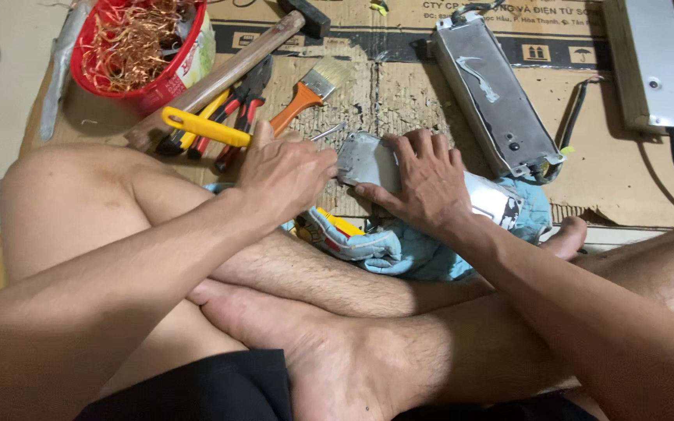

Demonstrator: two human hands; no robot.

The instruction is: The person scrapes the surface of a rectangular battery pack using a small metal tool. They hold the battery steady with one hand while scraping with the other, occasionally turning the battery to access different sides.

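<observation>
One head camera looks steeply down, close over the crossed legs (337, 312) and cardboard (399, 86).

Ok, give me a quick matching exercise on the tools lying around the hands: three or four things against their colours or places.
Things:
1. paintbrush
2. bowl of copper wire
3. hammer
4. small metal plate

Descriptions:
A. red, at the top left of the cardboard
B. grey, under the right hand
C. orange handle, flat pale bristles
D. long wooden handle, dark head

Pairs: 1-C, 2-A, 3-D, 4-B. The left hand holds a thin metal tool against the plate's edge.
</observation>
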